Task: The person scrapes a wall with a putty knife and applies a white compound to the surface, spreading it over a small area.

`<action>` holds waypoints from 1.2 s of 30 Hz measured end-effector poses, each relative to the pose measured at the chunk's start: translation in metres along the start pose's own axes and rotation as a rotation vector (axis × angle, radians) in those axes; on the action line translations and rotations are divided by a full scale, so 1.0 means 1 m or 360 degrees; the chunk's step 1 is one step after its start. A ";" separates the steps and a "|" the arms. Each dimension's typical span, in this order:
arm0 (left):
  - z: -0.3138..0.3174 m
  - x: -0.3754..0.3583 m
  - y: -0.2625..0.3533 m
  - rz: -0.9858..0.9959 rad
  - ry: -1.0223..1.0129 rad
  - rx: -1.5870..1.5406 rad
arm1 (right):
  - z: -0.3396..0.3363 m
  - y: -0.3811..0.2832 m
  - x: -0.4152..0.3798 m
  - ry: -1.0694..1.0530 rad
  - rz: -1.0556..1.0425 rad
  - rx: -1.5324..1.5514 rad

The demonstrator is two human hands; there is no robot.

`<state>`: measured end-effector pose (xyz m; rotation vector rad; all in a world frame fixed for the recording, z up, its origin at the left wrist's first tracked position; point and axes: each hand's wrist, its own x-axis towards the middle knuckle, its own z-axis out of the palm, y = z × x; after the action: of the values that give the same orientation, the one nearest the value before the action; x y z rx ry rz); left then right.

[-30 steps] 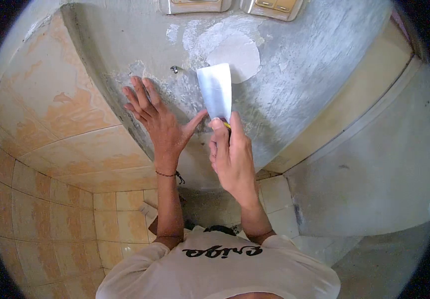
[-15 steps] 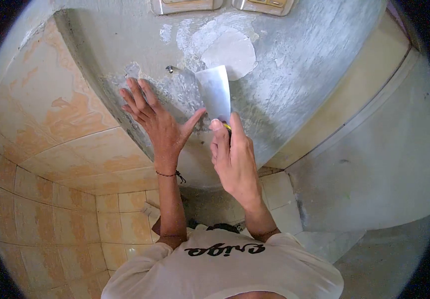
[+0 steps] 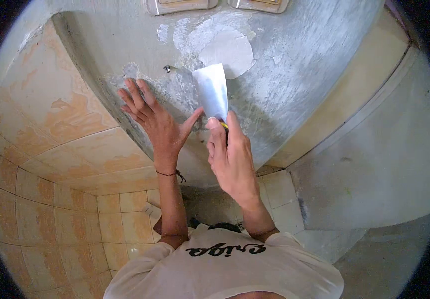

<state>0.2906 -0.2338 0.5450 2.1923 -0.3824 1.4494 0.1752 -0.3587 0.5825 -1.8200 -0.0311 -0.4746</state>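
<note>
Two bare hands reach up from the lower middle of the frame toward a grey wall (image 3: 300,84), and the right hand (image 3: 232,164) is the one closed around the handle of a scraper (image 3: 212,92). Most of that handle is hidden in the grip; only a bit of yellow shows at the fingers. The wide metal blade lies straight above the right hand, near the centre of the frame, its long axis running up the picture with a slight lean to the left. Its upper right corner meets or overlaps, as seen from here, the lower left edge of a round white patch (image 3: 235,52), which lies up and a little right of the blade. Whether the blade touches the wall cannot be told. To the left, the left hand (image 3: 160,124) is open and holds nothing, fingers spread toward the upper left, thumb angled toward the blade's left side. It looks laid against the wall, farther from the patch than the blade is. A small metal fitting (image 3: 167,69) sits above its fingers.
</note>
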 end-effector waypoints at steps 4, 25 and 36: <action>0.000 -0.002 0.000 0.0002 -0.0020 -0.0008 | 0.004 0.007 -0.001 0.0036 0.0009 0.0008; -0.002 -0.002 0.001 -0.0010 -0.0052 -0.0029 | 0.003 0.011 0.001 -0.0029 0.0029 0.0152; -0.004 -0.003 0.002 -0.0012 -0.0052 -0.0019 | 0.005 0.004 0.006 -0.0047 0.0026 0.0217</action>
<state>0.2848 -0.2333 0.5439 2.2078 -0.3927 1.4056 0.1830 -0.3564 0.5801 -1.6924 -0.0671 -0.4241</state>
